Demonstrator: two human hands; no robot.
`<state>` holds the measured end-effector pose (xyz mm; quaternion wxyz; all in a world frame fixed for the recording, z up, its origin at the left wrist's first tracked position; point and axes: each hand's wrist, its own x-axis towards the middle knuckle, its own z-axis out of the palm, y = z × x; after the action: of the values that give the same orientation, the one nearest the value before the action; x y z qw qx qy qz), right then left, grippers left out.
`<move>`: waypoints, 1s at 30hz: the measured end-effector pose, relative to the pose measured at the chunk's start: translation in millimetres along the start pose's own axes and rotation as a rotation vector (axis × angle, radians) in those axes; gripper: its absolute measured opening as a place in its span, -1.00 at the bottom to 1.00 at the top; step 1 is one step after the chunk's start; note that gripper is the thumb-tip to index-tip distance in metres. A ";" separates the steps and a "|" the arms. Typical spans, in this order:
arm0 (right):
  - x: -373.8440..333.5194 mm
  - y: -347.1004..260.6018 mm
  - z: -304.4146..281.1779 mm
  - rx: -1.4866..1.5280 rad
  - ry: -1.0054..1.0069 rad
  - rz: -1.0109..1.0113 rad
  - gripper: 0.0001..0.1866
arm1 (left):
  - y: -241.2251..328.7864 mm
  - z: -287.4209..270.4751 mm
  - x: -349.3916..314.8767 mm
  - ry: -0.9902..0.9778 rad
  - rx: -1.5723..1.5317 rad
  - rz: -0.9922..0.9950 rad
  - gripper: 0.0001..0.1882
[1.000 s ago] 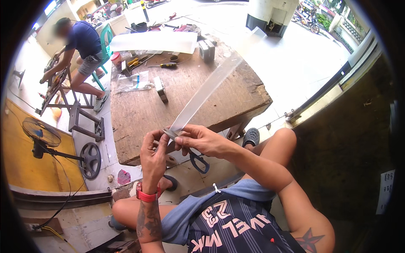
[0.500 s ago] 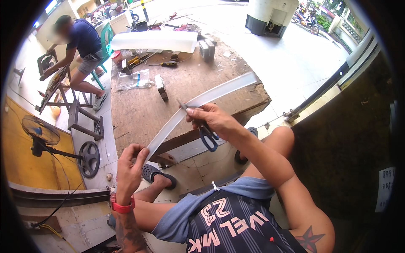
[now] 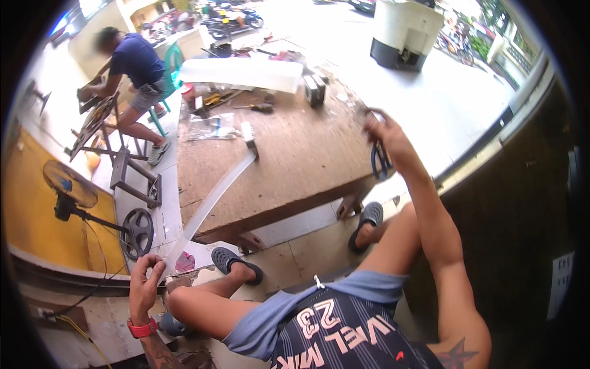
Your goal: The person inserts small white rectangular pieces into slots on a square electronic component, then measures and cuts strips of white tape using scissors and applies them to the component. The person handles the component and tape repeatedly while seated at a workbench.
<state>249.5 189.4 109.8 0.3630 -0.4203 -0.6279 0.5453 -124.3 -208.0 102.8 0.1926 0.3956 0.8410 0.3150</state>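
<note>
My left hand (image 3: pixel 147 275), at the lower left, pinches the near end of a long, translucent white strip (image 3: pixel 212 200). The strip slants up over the table's front edge, its far part lying beside a small block with a white top (image 3: pixel 248 136). Above the table's right end is my right hand (image 3: pixel 388 136), smeared by motion and apart from the strip. A pair of scissors with blue handles (image 3: pixel 378 163) hangs from its fingers; the blades are too blurred to make out.
On the wooden table (image 3: pixel 295 157) lie a wide white sheet (image 3: pixel 239 74), a screwdriver (image 3: pixel 255 108), a clear plastic bag (image 3: pixel 212 126) and a dark metal block (image 3: pixel 314 90). A fan (image 3: pixel 69 184) stands left. Another person (image 3: pixel 136 61) works beyond it near a green chair (image 3: pixel 173 67).
My right hand has moved right, away from the strip, with the scissors. My left hand has drawn the strip down and left, and its far part no longer reaches the table's right end.
</note>
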 end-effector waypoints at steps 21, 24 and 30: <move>-56.0 3.0 108.6 0.469 -0.781 0.114 -0.65 | 73.3 187.4 -27.3 -0.278 -0.845 0.171 -0.43; -42.8 20.6 106.7 0.461 -0.670 0.088 -0.65 | 47.3 194.5 -44.7 -0.312 -0.702 0.089 -0.55; -47.0 34.2 104.1 0.454 -0.565 0.150 -0.52 | 38.0 193.7 -41.1 -0.218 -0.686 -0.017 -0.70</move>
<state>176.9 108.3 61.3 0.2183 -0.2066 -0.5339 0.7903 32.6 -148.6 -9.1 0.4052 0.3324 0.6640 0.5333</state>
